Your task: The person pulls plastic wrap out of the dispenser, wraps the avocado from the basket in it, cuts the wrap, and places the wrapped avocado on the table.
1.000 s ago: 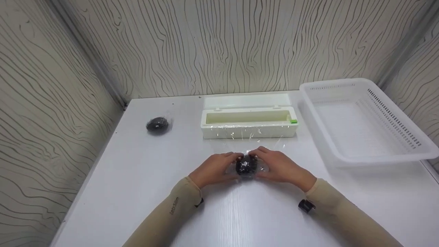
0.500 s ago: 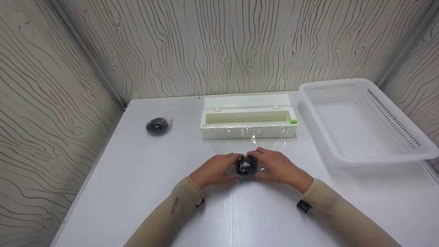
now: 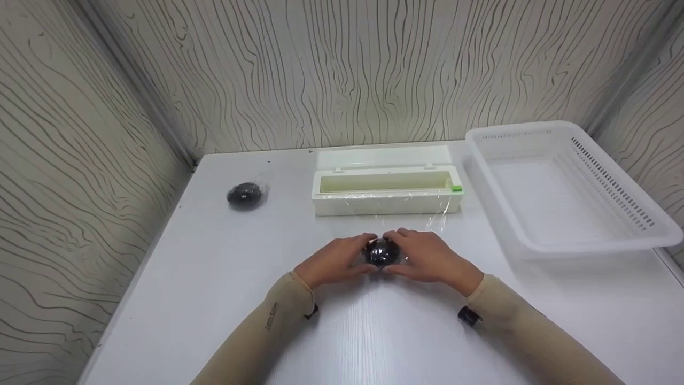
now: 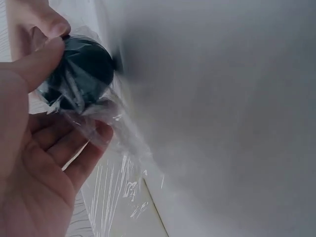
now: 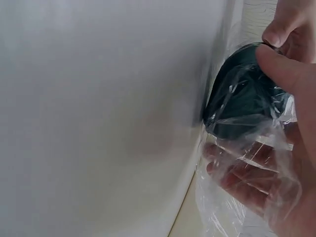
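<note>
A dark, rounded object [image 3: 381, 253] wrapped in clear cling film [image 5: 247, 173] is at the middle of the table, between both hands. My left hand [image 3: 335, 261] grips its left side, thumb on the near side and fingers on the far side. On the right side, my right hand [image 3: 430, 256] holds it the same way. The wrist views show its smooth, dark green surface under creased film. Loose film runs from it to a white cling film dispenser [image 3: 387, 206], whose lid stands open behind. A green slider [image 3: 456, 189] sits at the dispenser's right end.
A second dark, film-wrapped object [image 3: 245, 196] lies on the white table [image 3: 214, 299] at the back left. To the right stands a white perforated plastic basket [image 3: 539, 246]. Wood-patterned walls [image 3: 342, 75] enclose the table's back and sides.
Both hands have moved slightly away from the person with the dark object, toward the dispenser. The thumbs have come closer together on its near side. The creases in the stretched film have shifted.
</note>
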The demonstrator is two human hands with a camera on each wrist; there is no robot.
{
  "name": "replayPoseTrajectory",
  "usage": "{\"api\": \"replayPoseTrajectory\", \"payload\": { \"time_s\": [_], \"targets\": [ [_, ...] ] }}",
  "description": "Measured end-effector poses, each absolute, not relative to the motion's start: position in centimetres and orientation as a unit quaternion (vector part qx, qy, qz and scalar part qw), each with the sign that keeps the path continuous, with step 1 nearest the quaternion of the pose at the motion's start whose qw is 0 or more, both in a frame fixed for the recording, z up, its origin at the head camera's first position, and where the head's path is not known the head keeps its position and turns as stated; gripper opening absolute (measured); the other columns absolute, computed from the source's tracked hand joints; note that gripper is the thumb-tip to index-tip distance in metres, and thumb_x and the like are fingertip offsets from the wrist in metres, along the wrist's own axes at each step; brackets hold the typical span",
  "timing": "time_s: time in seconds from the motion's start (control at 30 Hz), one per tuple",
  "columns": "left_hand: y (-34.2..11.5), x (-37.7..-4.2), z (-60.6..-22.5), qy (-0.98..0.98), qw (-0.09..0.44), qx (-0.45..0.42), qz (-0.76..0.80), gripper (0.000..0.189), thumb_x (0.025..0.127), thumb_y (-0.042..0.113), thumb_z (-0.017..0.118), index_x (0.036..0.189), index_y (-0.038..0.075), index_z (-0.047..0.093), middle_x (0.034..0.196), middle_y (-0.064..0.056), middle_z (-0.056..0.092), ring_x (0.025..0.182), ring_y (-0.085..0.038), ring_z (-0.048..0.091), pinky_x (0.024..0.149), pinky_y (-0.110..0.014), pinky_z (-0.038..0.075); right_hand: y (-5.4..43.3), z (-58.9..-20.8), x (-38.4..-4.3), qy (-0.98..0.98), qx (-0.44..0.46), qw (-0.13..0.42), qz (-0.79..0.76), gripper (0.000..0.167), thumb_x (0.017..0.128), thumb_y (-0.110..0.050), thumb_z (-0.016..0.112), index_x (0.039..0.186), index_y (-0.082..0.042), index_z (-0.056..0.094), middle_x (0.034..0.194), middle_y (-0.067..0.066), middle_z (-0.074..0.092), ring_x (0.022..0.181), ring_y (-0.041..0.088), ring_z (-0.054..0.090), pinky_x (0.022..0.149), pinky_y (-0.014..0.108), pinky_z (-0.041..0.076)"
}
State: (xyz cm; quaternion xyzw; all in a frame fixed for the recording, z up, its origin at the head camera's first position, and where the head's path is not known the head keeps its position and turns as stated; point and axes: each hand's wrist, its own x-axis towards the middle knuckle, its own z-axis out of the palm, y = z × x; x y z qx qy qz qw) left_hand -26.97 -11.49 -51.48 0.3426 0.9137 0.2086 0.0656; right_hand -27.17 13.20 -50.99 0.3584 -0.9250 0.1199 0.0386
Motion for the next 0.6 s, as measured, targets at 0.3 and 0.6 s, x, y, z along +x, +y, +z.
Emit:
{"api": "replayPoseTrajectory", "payload": {
  "time_s": [0.3, 0.6],
  "targets": [
    [-12.1, -27.6, -51.4, 0.913, 0.044, 0.323, 0.247, 0.06, 0.1, 0.044, 0.067, 0.147, 0.013, 0.047, 0.133, -0.007, 0.066, 0.119, -0.021, 0.066, 0.105, -0.038, 0.055, 13.3, -51.0, -28.3, -0.925, 0.342, -0.001, 0.164, 0.057, 0.097, -0.053, 0.067, 0.135, -0.012, 0.054, 0.116, 0.01, 0.073, 0.102, 0.032, 0.073, 0.086, 0.05, 0.06],
    [-11.3, -28.1, -51.4, 0.912, 0.037, 0.33, 0.242, 0.055, 0.101, 0.035, 0.068, 0.148, 0.016, 0.048, 0.137, -0.005, 0.064, 0.12, -0.02, 0.068, 0.105, -0.035, 0.055, 13.3, -51.4, -28.6, -0.926, 0.331, -0.009, 0.181, 0.056, 0.096, -0.049, 0.071, 0.134, -0.01, 0.057, 0.115, 0.007, 0.064, 0.092, 0.025, 0.067, 0.083, 0.047, 0.059]
  ]
}}
